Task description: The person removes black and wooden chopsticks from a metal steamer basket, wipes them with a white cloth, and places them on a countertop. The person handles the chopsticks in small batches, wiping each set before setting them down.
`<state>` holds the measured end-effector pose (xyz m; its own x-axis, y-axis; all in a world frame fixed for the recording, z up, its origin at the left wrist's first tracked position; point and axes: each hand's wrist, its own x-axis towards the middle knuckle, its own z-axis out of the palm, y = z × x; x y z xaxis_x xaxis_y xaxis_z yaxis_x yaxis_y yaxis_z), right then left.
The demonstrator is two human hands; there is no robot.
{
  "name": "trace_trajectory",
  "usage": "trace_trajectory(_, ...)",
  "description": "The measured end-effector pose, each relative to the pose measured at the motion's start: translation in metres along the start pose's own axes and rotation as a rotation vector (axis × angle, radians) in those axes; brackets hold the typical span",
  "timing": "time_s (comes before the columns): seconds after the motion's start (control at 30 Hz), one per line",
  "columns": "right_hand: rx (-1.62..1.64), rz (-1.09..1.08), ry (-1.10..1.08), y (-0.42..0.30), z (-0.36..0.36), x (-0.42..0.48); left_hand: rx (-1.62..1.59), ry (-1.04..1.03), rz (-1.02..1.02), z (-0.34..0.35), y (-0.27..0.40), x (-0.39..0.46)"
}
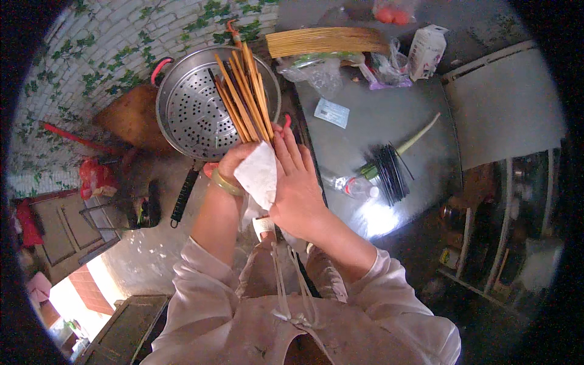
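A bundle of wooden chopsticks (246, 96), a few of them dark, fans out between my two hands over the right side of a perforated metal steamer pan (196, 100). My left hand (235, 164), with a pale bangle at its wrist, is closed around their lower ends. A white cloth or paper wipe (259, 175) lies between my palms and covers part of the grip. My right hand (296, 182) presses flat against the wipe and the bundle from the right, its fingers stretched out. The lower tips of the chopsticks are hidden.
Right of me, a grey tabletop bears black sticks (391, 175), a clear plastic bottle (358, 187), a green onion stalk (419, 132), a small packet (331, 112) and plastic bags (319, 75). A bamboo mat (326, 41) and a white carton (427, 52) stand behind. A black handle (184, 198) juts below the pan.
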<state>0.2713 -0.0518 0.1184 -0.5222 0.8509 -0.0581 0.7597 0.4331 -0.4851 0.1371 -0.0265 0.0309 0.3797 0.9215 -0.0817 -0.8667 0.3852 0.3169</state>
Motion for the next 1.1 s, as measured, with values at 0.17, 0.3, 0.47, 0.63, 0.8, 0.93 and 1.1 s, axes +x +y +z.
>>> trace_trajectory(0.17,0.245,-0.007,0.115,0.033,-0.004,-0.067,0.198,0.136,-0.027,0.032,-0.053,-0.014)
trace_trajectory(0.3,0.566,-0.130,0.217,0.067,-0.010,-0.122,0.360,0.172,-0.033,0.061,-0.103,-0.018)
trace_trajectory(0.47,0.873,-0.104,0.154,0.106,-0.050,-0.199,0.447,0.278,0.028,0.114,-0.177,-0.029)
trace_trajectory(0.63,1.085,0.132,-0.059,0.154,-0.080,-0.271,0.271,0.294,-0.120,0.131,-0.254,-0.038)
trace_trajectory(0.8,1.354,0.648,0.065,0.206,-0.072,-0.336,0.265,0.305,-0.238,0.121,-0.310,-0.045)
trace_trajectory(0.93,1.505,0.729,0.340,0.234,-0.061,-0.354,0.233,0.133,-0.323,0.105,-0.324,-0.058)
trace_trajectory(1.1,1.315,0.889,0.247,0.268,-0.015,-0.364,0.169,0.150,-0.331,0.101,-0.338,-0.084)
